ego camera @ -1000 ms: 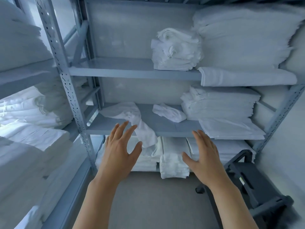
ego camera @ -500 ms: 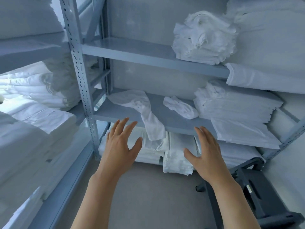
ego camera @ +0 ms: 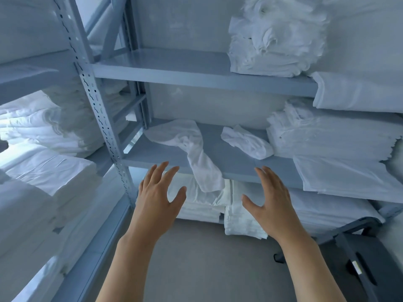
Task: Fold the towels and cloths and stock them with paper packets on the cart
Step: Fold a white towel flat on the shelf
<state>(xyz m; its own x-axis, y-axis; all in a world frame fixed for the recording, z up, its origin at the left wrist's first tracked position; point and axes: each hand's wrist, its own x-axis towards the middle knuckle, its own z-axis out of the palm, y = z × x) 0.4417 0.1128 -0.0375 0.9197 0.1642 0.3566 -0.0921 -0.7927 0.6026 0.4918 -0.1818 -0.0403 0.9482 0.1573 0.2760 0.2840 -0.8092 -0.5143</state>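
Observation:
A loose white towel [ego camera: 192, 149] lies crumpled on the middle shelf [ego camera: 235, 162] of the grey rack, one end hanging over the front edge. To its right lies a smaller crumpled white cloth [ego camera: 247, 141]. My left hand [ego camera: 160, 197] is raised with fingers spread, just below and left of the hanging end, holding nothing. My right hand [ego camera: 270, 199] is raised the same way to the right of that end, also empty. A dark grey cart [ego camera: 359, 253] stands low at the right, only partly in view.
Folded white linen stacks fill the right of the middle shelf [ego camera: 327, 140], the upper shelf [ego camera: 277, 40] and the bottom shelf [ego camera: 207, 203]. A second rack with folded sheets [ego camera: 43, 175] runs along the left. A perforated upright post [ego camera: 98, 110] stands between them. Grey floor lies below.
The view has drawn closer to the rack and turned left. Both hands have risen toward the front edge of the middle shelf, still spread and empty.

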